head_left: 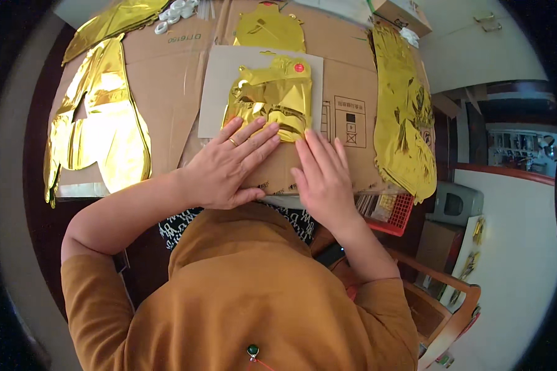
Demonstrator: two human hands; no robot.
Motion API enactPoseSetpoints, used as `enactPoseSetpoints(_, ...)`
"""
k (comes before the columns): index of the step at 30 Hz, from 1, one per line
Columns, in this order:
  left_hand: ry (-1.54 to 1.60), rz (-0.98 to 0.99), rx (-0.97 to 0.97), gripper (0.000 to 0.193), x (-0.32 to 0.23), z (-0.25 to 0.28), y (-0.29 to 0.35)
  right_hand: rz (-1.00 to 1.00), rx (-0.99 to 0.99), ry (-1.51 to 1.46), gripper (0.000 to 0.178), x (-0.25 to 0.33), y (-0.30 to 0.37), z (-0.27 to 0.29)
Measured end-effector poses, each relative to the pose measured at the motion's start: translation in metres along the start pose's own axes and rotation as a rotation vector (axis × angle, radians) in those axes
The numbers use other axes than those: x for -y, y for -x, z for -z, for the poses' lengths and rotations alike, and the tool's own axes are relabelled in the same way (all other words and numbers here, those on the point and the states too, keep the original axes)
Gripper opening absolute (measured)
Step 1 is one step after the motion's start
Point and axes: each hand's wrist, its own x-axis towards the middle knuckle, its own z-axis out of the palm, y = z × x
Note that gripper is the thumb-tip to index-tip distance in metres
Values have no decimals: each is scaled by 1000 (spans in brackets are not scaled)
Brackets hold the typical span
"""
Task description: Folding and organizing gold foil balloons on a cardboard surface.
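Note:
A folded gold foil balloon [273, 91] with a small red round sticker lies on a light grey card [217, 83], which rests on flattened cardboard [164, 77]. My left hand [224, 168], with a ring on one finger, is laid flat, its fingertips on the foil's lower edge. My right hand [324, 176] has its fingers stretched out, the tips at the foil's lower right corner. Neither hand grips anything that I can see. Just beyond the card lies another folded gold foil piece [270, 28].
Large flat gold foil shapes lie at the left [114, 117] and in a stack at the right [402, 111]. White ribbon rolls [178, 11] sit at the back left. Below the right table edge is a red basket [397, 216]; a wooden chair [461, 297] stands nearby.

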Motion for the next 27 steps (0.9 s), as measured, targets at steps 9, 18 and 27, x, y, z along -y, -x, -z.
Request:
enactPoseSetpoints(9, -184, 238, -55, 95, 18, 5, 18, -26, 91, 30, 65, 6, -1, -6)
enactPoseSetpoints(18, -219, 315, -49, 95, 12, 11, 29, -50, 126, 28, 62, 6, -14, 4)
enactPoseSetpoints(27, 69, 147, -241, 86, -26, 3, -42, -35, 177, 79, 63, -1, -16, 4)
